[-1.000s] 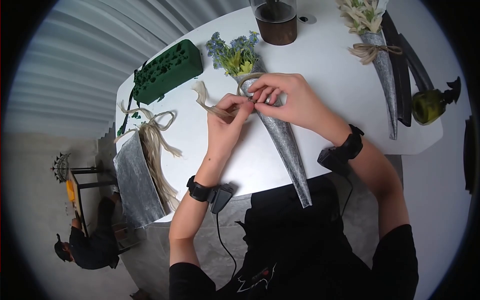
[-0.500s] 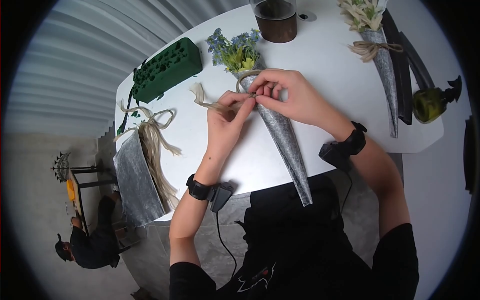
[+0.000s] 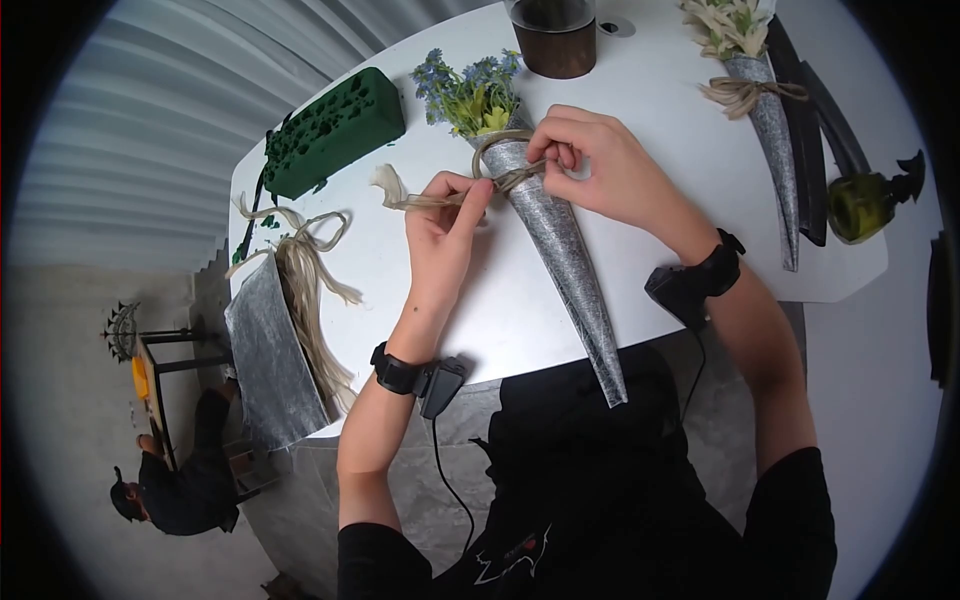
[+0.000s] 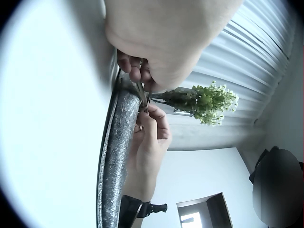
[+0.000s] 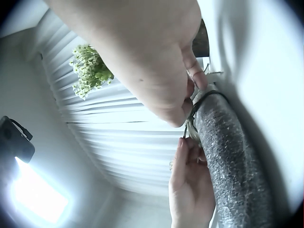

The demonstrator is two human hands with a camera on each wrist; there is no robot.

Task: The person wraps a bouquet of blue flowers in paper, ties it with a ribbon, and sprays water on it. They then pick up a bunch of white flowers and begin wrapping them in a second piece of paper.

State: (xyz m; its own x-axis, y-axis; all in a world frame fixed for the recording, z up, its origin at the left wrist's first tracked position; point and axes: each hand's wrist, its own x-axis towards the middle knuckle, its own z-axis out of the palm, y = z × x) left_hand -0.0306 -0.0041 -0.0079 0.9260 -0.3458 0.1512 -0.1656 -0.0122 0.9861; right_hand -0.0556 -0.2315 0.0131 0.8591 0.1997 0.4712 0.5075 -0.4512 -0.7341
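A silvery-grey wrapped cone (image 3: 565, 255) lies across the table's near edge, with blue flowers (image 3: 465, 90) and yellow-green leaves at its wide end. Around its upper part runs a strand of beige raffia (image 3: 518, 178), crossed into a knot at the front. My left hand (image 3: 438, 230) pinches the raffia on the left, its frayed tail sticking out past the fingers. On the other side, my right hand (image 3: 610, 170) pinches the raffia between thumb and curled fingers. Both hands also show close by the cone (image 5: 232, 161) in the right wrist view.
A green foam block (image 3: 335, 135) stands at the back left. Grey wrapping sheet (image 3: 270, 350) and a raffia bundle (image 3: 315, 310) lie at the left edge. Right are another tied flower cone (image 3: 770, 140) and a green spray bottle (image 3: 860, 208). A vase (image 3: 555, 45) stands behind.
My hands, close together over the cone before, have drawn apart, the right moving up and right, the left slightly left. The raffia crossing between them now shows.
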